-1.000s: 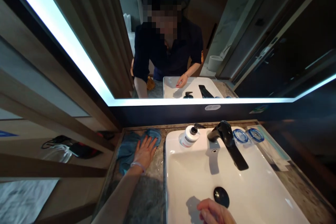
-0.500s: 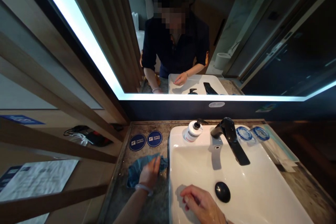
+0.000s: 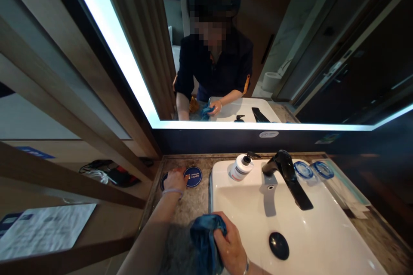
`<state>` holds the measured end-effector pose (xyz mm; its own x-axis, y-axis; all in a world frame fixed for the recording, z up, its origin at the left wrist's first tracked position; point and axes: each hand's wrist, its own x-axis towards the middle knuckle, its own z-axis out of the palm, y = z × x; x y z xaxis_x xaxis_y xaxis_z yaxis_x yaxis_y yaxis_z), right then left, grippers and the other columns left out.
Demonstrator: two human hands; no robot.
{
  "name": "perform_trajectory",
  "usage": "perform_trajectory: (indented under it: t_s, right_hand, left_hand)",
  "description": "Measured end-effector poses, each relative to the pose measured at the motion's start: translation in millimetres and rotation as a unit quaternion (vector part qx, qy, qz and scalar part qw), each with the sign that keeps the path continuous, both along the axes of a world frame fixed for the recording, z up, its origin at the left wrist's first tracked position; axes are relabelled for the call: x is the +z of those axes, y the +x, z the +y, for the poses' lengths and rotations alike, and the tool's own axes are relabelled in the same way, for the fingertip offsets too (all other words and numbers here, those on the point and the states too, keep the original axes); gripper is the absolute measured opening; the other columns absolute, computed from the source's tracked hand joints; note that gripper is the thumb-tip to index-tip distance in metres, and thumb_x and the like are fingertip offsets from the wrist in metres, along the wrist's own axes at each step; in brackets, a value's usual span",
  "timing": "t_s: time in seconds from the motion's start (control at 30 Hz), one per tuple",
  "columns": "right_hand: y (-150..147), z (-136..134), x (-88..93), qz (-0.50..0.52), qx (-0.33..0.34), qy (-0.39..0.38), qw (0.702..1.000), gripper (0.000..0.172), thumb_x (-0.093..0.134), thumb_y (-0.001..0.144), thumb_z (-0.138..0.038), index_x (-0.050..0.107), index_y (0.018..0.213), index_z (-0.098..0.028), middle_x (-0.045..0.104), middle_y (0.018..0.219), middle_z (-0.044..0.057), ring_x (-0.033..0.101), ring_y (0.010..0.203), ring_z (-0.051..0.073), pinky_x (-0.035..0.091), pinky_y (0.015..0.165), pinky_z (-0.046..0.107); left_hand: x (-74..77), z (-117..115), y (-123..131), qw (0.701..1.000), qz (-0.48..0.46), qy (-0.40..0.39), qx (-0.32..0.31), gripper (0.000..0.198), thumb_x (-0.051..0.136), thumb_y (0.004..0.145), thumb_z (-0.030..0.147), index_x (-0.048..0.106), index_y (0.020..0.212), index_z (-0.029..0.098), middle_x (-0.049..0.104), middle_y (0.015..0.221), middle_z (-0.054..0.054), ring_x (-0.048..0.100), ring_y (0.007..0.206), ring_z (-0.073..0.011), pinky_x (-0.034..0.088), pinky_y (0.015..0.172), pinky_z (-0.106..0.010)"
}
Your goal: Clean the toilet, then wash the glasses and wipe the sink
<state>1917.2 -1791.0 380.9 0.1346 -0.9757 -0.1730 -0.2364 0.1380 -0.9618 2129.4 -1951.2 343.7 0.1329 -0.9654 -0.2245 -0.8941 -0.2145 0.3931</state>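
Observation:
My right hand (image 3: 231, 245) is closed round a bunched blue cloth (image 3: 204, 240) at the near left rim of the white sink (image 3: 322, 240). My left hand (image 3: 174, 179) reaches to the back of the stone counter and lies over one of two round blue coasters; its fingers curl down on that coaster, which is mostly hidden. The second blue coaster (image 3: 193, 176) lies just right of that hand, uncovered.
A black tap (image 3: 288, 176) and a white pump bottle (image 3: 241, 166) stand at the sink's back. Two blue-lidded glasses (image 3: 312, 170) sit right of the tap. A black drain plug (image 3: 279, 245) is in the basin. A lit mirror (image 3: 290, 51) hangs above; a wooden shelf with cables (image 3: 106, 172) is left.
The blue cloth has passed from my left hand to my right, which moved left out of the basin. My left hand went forward onto the coasters.

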Motion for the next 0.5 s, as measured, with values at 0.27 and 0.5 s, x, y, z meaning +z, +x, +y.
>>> perform_trajectory:
  t_s: [0.27,0.5]
  right_hand:
    - [-16.2,22.5,-10.2,-0.025,-0.028,0.036,0.999,0.028,0.05,0.079,-0.031,0.064,0.099,-0.018,0.067,0.085,0.003,0.061,0.08,0.019,0.047,0.077,0.027]
    - [-21.0,20.0,-7.0,-0.013,-0.017,0.041,0.999,0.028,0.049,0.079,-0.031,0.064,0.098,-0.018,0.068,0.086,0.003,0.062,0.082,0.019,0.048,0.079,0.027]
  left_hand:
    - [-28.2,-35.4,-25.0,0.998,-0.029,0.05,0.014,0.029,0.066,0.084,0.028,0.066,0.11,0.014,0.059,0.124,-0.02,0.056,0.118,-0.0373,0.051,0.092,-0.052]
    - [-34.4,-39.1,-7.5,0.998,0.059,0.025,-0.017,0.02,0.066,0.085,0.022,0.07,0.105,0.019,0.072,0.097,-0.008,0.067,0.099,-0.0236,0.051,0.092,-0.037]
